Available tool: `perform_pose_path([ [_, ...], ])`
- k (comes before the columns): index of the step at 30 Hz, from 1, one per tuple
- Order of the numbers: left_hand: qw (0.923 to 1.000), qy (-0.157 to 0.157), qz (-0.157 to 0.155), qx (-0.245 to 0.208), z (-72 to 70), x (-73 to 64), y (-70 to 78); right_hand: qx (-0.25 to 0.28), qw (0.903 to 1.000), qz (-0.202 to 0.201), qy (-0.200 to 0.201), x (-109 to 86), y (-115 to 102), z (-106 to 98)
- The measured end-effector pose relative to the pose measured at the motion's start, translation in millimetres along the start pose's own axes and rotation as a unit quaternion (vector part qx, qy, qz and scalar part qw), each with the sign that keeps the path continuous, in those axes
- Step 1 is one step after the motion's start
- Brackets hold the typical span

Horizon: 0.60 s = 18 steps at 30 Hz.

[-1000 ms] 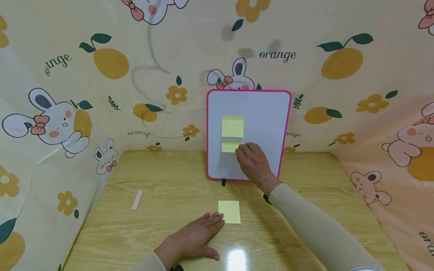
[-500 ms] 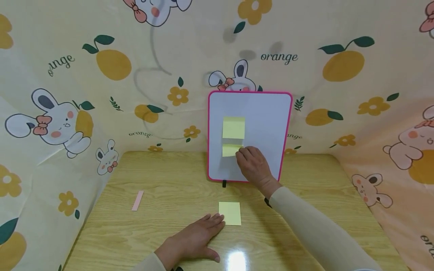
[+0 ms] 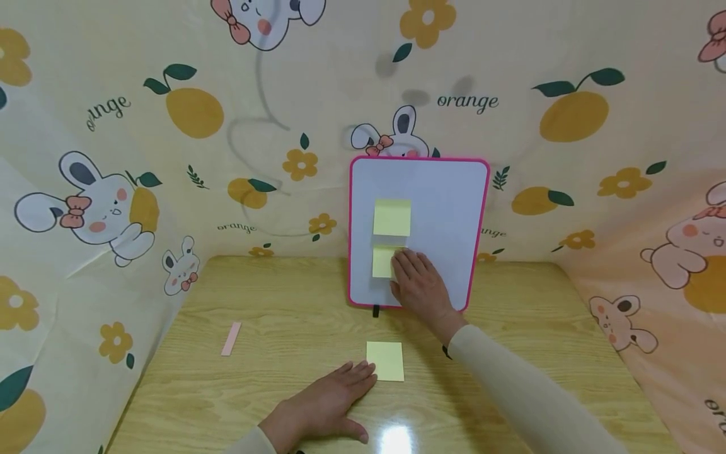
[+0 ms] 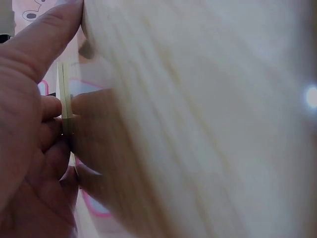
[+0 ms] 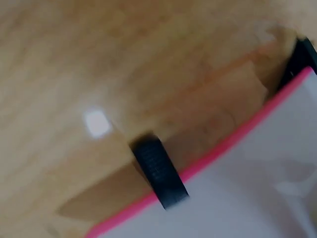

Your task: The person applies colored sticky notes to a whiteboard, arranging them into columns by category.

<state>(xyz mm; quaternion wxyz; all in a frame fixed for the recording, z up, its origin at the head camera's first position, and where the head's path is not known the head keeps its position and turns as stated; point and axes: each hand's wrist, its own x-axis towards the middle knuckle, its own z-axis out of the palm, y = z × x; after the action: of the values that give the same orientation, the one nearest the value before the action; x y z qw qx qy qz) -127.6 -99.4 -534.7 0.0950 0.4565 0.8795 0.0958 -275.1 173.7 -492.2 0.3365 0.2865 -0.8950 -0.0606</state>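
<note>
A whiteboard (image 3: pixel 442 202) with a pink frame stands upright at the back of the table. One yellow sticky note (image 3: pixel 392 218) is on its left half, and a second sticky note (image 3: pixel 382 262) sits just below. My right hand (image 3: pixel 421 287) lies over the lower note's right side, fingers extended against it and covering that part. On the table, my left hand (image 3: pixel 326 400) rests palm down, its fingertips on the left edge of a yellow sticky note pad (image 3: pixel 387 361). The left wrist view shows this pad (image 4: pixel 65 94) edge-on beyond the fingers.
A pale pink paper strip (image 3: pixel 230 338) lies on the wooden table (image 3: pixel 283 302) at left. Black feet (image 5: pixel 159 171) support the whiteboard's lower edge. Behind and beside the table hangs a printed cloth (image 3: pixel 317 75) with rabbits and oranges.
My right hand has gone from pinching the lower note's right edge to lying over it with fingers extended. The lower note now hangs flatter and shows more height. The left hand stays put.
</note>
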Motion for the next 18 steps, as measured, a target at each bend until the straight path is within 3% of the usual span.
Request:
perform_pose_path([
  [4, 1.0000, -0.001, 0.001, -0.004, -0.4, -0.3, 1.2, -0.014, 0.9985, 0.013, -0.051, -7.9, -5.3, 4.3],
  [12, 0.9999, -0.006, -0.006, -0.013, -1.0, 0.2, 1.8, 0.004, 0.9987, 0.041, -0.031, -0.5, -8.1, 1.3],
  [18, 1.0000, -0.005, -0.004, -0.007, 0.4, 1.0, 1.1, -0.007, 0.9938, 0.060, -0.093, 3.6, -11.1, -4.0],
])
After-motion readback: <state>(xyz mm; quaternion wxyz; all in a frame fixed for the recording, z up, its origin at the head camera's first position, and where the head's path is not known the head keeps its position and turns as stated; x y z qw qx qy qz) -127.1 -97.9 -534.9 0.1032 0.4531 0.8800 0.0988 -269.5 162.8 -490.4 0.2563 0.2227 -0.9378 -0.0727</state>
